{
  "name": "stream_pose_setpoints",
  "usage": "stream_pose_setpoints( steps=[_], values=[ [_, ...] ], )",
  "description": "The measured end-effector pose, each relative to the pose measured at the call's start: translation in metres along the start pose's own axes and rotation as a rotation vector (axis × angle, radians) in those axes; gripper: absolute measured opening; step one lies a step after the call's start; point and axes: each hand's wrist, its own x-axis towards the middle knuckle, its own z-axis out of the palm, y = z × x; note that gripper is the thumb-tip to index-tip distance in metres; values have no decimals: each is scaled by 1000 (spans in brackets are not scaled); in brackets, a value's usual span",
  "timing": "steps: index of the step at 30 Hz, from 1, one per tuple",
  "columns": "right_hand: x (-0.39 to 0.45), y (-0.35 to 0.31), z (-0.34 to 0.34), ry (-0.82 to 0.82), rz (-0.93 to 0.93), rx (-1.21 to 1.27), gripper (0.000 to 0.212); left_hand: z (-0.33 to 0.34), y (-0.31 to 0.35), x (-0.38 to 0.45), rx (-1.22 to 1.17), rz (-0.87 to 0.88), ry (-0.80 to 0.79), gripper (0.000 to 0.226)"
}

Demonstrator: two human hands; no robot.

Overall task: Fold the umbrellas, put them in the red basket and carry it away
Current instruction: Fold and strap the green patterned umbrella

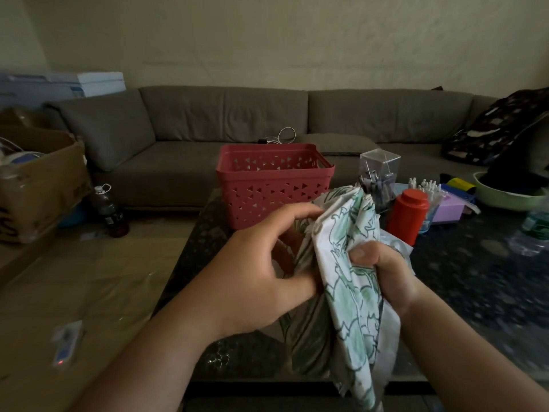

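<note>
The umbrella (350, 281), soft white cloth with green leaf drawings, is bunching into crumpled folds between 2 hands, above the near edge of the dark speckled table (463, 272). The right hand (383, 272) is squeezing the cloth in a tight fist. The left hand (267, 263) is pinching a fold with curled fingers. The hands are sitting close together. Behind them, the red basket (273, 182), hard plastic with little triangle holes, is standing on the table with nothing showing inside. Beside it, a clear box (378, 176) is holding dark small things, next to a round red bottle (407, 215).
</note>
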Motion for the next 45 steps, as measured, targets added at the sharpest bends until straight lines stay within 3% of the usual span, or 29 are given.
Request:
stream_pose_setpoints(
  steps=[3, 6, 10, 15, 18, 22, 26, 32, 37, 40, 42, 45],
  values=[
    [0, 1, -2, 57, -15, -85, 56, 6, -2, 3, 122, -4, 124, 46],
    [-3, -3, 2, 45, -26, -37, 58, 2, -17, 9, 142, -32, 220, 34],
    [-1, 0, 0, 66, -49, -102, 60, 3, -33, 12, -61, -99, 159, 41],
    [-2, -1, -4, 156, -14, -96, 59, 8, -40, 18, -274, -216, 127, 31],
    [-4, -5, -5, 153, 16, -59, 59, 5, -42, 21, -216, -185, 116, 18],
    [-2, -3, -7, 205, 33, -188, 58, 0, -46, 20, -2, -187, 70, 32],
    [-3, -5, -6, 257, 46, -325, 58, -10, -48, 20, 196, -245, 116, 27],
    [-3, -4, -3, 434, 31, -454, 62, -12, -58, 15, 94, -264, 68, 25],
    [1, 2, 6, 530, 67, -531, 63, -8, -58, 11, 14, -323, -75, 49],
    [4, 7, 6, 568, 85, -532, 78, -7, -58, 12, -125, -346, -148, 33],
    [6, 9, 4, 586, 95, -557, 80, -6, -60, 11, -118, -334, -89, 22],
    [7, 8, 6, 596, 83, -553, 72, -5, -72, 13, 77, -319, 86, 24]
  ],
)
